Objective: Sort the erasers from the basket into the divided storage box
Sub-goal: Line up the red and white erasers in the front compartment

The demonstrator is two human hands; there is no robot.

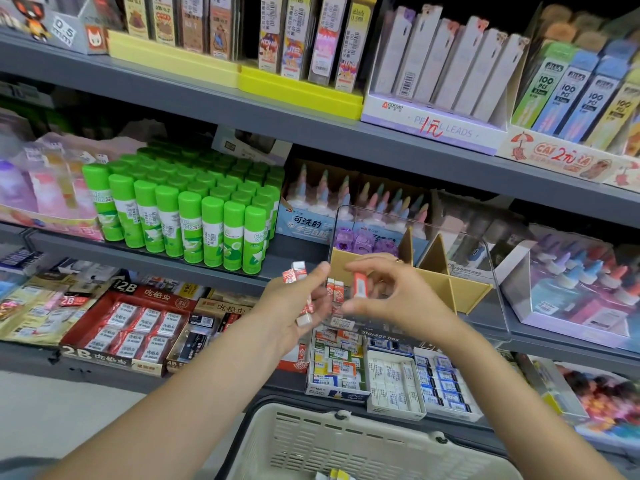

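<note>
My left hand (294,299) grips a bunch of small red-and-white erasers (294,271), some poking out above the fingers and one below. Just to its right, my right hand (388,289) pinches a single red-and-white eraser (360,284) upright between thumb and fingers. Both hands hover in front of the clear divided storage box (467,289) with tan cardboard dividers on the middle shelf. Two erasers (334,289) stand in its front left compartment. The cream plastic basket (346,441) sits below, with a few erasers (332,474) at the frame's bottom edge.
Green glue sticks (194,220) stand left of the box. Boxes of 2B erasers (131,327) and trays of assorted erasers (391,379) fill the lower shelf. Pencil leads (450,74) line the top shelf; glue bottles (571,282) sit at right.
</note>
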